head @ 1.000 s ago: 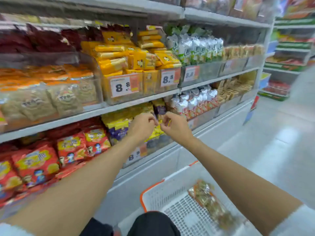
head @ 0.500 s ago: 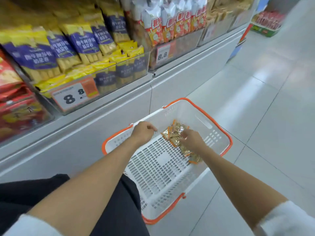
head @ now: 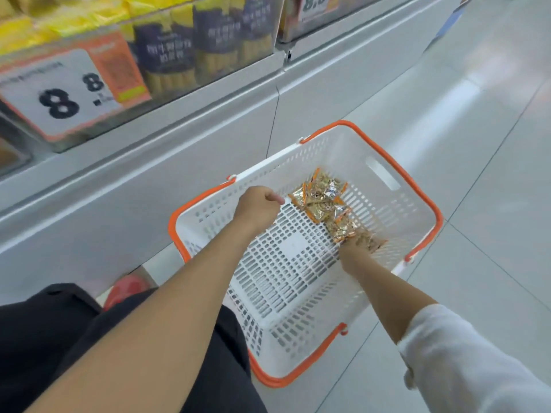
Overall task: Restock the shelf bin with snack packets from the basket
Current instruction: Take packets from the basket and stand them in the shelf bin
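Note:
A white basket with orange handles (head: 396, 166) stands on the floor below the shelf. A small heap of gold and orange snack packets (head: 322, 201) lies along its far right side. My right hand (head: 353, 253) is down in the basket at the near end of the heap, its fingers blurred and buried among the packets. My left hand (head: 256, 208) hovers over the basket's left half in a fist and holds nothing. The clear shelf bin (head: 208, 70) with yellow and purple packets sits at the top, above the basket.
A white and orange price tag reading 8.8 (head: 59, 96) is fixed to the bin's front. The grey shelf base (head: 149, 180) runs behind the basket. Pale tiled floor (head: 477, 114) stretches to the right. My dark trousers (head: 59, 338) and a red shoe (head: 128, 289) are at lower left.
My view has dropped from the shelf to the basket. Both hands came down from the bin; the right hand has sunk deeper to the near end of the packets.

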The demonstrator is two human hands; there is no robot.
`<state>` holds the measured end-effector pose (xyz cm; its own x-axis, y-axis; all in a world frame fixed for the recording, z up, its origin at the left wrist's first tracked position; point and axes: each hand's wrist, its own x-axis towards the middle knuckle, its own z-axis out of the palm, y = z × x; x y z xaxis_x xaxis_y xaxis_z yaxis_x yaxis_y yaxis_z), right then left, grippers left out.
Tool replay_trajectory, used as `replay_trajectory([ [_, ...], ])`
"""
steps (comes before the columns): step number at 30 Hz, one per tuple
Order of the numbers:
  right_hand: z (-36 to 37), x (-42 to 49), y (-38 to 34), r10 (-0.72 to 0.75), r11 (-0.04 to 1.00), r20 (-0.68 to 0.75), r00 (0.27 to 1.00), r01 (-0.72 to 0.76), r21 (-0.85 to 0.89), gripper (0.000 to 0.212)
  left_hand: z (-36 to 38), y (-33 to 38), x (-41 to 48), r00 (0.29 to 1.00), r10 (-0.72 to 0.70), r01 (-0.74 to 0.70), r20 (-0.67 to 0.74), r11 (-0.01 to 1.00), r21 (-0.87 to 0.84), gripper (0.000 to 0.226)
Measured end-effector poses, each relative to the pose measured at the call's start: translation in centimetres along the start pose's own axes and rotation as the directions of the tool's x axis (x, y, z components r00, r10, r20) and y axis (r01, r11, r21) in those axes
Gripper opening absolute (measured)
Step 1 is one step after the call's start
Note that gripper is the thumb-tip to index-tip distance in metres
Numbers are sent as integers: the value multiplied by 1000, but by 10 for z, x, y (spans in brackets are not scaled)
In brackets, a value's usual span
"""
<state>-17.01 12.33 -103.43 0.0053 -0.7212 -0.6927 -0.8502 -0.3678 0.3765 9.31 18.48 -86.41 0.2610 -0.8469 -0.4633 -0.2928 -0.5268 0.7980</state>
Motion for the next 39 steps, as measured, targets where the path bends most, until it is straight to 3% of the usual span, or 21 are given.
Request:
replay_trajectory([
  [4,-3,10,-5,60,998,-68,996,-62,-32,63,4,4,-1,999,-12,12,34,1000,0,30],
  [7,0,15,-2,97,990,-16,995,-98,-104,58,6,5,-3,999,-24,24,37,1000,4,31],
  [16,-7,9,-19,40,989,-2,999,-40,-145,61,10,5,-1,999,-32,33,44,999,-5,30],
  [22,-14,3,-19,28,997,-63,998,-23,69,49,12,5,2,997,-49,51,52,998,-34,30],
  [26,-20,-4,-16,-85,966,-154,984,119,228,32,13,4,5,997,-62,64,43,997,-42,30],
  [28,-30,-10,-19,-155,865,-240,958,249,436,6,14,2,6,997,-74,76,37,996,-38,30],
  [32,-76,-49,-19,-120,367,-347,930,366,855,29,12,0,2,995,-99,100,20,994,-31,28],
  [34,-102,-73,-13,-161,171,-363,918,388,906,49,6,3,-2,994,-90,92,68,996,-20,40],
  [37,-142,-111,1,-264,-134,-439,859,418,898,23,-8,4,-11,975,-127,146,180,985,-93,56],
  [39,-168,-137,8,-303,-244,-490,817,431,869,19,-21,10,-21,953,-156,220,258,944,-245,49],
])
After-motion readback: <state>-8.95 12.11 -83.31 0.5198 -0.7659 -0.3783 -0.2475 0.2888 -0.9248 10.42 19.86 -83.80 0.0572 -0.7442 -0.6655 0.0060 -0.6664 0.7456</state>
